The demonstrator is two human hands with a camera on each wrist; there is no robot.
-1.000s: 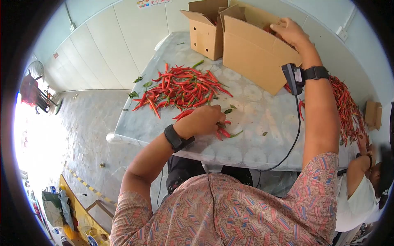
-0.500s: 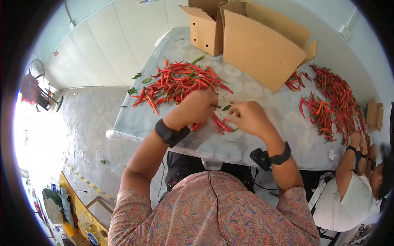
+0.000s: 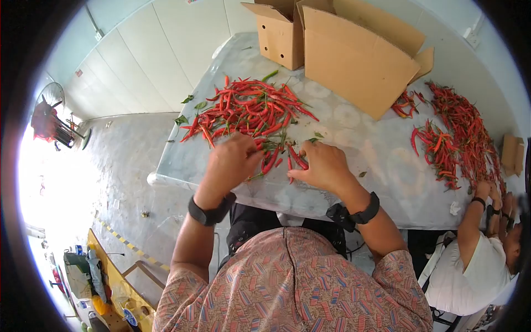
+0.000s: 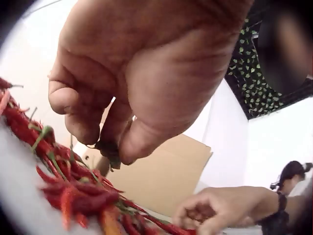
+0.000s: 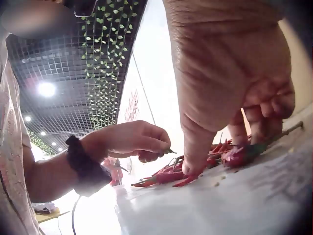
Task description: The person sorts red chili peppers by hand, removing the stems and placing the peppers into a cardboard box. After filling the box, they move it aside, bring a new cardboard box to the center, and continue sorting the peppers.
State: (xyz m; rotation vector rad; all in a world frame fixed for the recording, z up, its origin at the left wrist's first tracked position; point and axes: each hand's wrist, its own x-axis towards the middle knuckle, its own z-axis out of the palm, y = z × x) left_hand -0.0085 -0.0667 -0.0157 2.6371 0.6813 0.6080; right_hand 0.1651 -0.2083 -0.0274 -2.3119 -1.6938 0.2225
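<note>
Left hand (image 3: 229,166): ours, thumb and fingertips pinched on a small dark green scrap (image 4: 110,151), leaf or stalk, we cannot tell which. Right hand (image 3: 326,169): thumb apart from the fingers, thumb touching a few loose slender red chillies (image 3: 298,159); no firm grip shown.

Chillies, main lot: a loose red pile (image 3: 249,108) on the pale, glossy covered desk (image 3: 343,135), just beyond our hands.

Step in hand, by our judgement: picking over single chillies at the pile's near edge. Next move, we judge: a light fingertip pinch on one chilli by the right hand, the left freed of its scrap.

Around: a large open brown cardboard box (image 3: 359,66); a smaller carton with round holes (image 3: 279,47) beside it; a long heap of thin red chillies (image 3: 464,124) to our right; a person in a white shirt (image 3: 464,271) by its near end.

In the way: a loose green leaf (image 3: 314,139) near the right fingers, and tangled green stalks among the chillies.
</note>
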